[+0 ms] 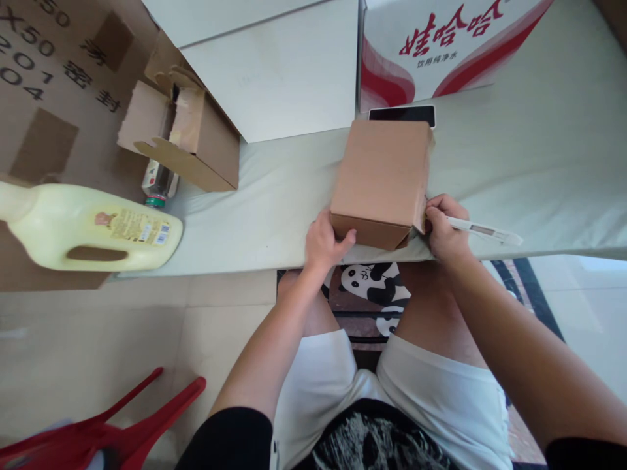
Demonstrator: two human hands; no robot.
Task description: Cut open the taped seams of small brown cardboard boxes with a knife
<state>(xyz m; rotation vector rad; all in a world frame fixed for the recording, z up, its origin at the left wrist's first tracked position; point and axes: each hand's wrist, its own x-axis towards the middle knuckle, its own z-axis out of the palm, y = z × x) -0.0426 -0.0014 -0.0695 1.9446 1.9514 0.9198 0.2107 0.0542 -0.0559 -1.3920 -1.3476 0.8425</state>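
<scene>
While on cloth (274,202), box (379,170) between fingers (449,206).

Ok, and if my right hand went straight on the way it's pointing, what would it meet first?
Most likely the right side of the cardboard box. Your right hand, holding the white-handled tool, points at it and may already be touching; depth there is unclear.

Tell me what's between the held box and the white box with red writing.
What looks like a phone, partly hidden by the held box, in the head view.
</scene>
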